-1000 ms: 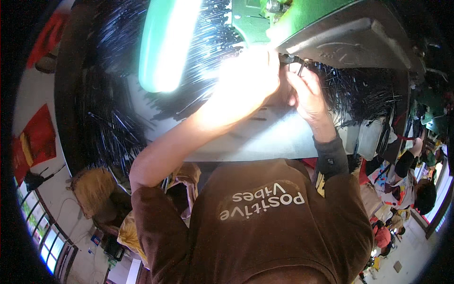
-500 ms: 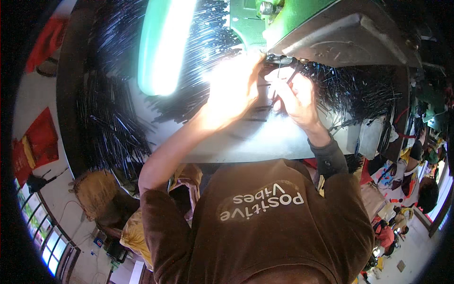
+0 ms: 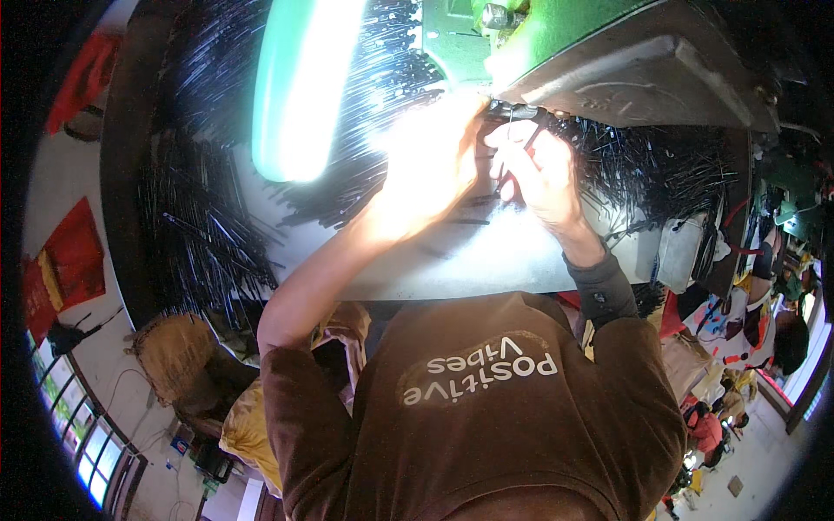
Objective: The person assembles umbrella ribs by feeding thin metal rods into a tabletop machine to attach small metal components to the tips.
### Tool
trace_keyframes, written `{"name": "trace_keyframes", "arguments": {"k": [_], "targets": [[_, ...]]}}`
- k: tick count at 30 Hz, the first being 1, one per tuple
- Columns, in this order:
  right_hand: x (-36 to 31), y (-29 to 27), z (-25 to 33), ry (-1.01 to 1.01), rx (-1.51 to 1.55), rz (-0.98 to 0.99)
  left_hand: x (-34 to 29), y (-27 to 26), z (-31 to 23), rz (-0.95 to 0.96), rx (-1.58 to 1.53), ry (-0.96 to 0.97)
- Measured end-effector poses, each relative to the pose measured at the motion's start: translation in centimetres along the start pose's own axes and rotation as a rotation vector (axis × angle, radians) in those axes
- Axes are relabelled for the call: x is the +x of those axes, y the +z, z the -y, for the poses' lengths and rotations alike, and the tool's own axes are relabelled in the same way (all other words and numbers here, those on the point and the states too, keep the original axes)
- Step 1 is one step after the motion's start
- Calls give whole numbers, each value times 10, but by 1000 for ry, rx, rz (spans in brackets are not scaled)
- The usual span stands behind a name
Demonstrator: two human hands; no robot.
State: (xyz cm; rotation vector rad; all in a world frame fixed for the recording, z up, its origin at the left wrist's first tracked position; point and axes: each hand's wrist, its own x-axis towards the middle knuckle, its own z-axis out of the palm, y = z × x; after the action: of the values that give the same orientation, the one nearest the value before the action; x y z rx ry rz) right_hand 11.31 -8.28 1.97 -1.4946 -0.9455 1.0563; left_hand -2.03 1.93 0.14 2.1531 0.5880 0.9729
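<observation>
My right hand [image 3: 549,181] is closed, its thumb and fingers pinching a thin black strip [image 3: 532,141] just below a dark metal part of the green machine [image 3: 456,52]. Against the same part, from the left, rests my left hand [image 3: 434,161]. Glare washes out most of it; its fingers look pressed together, and whatever they hold is hidden. A bright lamp with a green edge [image 3: 271,95] shines close to the left hand. Many thin black strips [image 3: 382,69] lie behind and beside the left hand, and another pile of black strips [image 3: 665,169] sits right of the right hand.
A grey metal guard [image 3: 625,91] juts out above my right hand. The pale tabletop [image 3: 417,273] reaches to my body. More black strips [image 3: 204,226] hang over its left side. A brown sack [image 3: 178,352] stands at lower left, and people [image 3: 708,430] are at far right.
Both hands stay almost in place; the right fingers and the strip shift very slightly. The whole view moves a little.
</observation>
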Motion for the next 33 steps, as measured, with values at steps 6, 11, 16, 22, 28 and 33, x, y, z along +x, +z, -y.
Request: {"name": "trace_keyframes", "arguments": {"k": [6,11,16,22,28,33], "targets": [[1,-2,3,31,-21,-11,2,2,-4,-14,19,60],[2,-4,2,-13,-1,7,0,4,3,-68,59,110],[1,-4,4,22,11,0,1,2,2,-23,81,93],[2,-4,2,-31,15,-29,-3,9,10,-17,90,140],[3,-6,-1,-32,26,-20,0,11,12,-38,254,255],[4,-6,2,-26,17,-8,2,9,8,-30,238,174]]}}
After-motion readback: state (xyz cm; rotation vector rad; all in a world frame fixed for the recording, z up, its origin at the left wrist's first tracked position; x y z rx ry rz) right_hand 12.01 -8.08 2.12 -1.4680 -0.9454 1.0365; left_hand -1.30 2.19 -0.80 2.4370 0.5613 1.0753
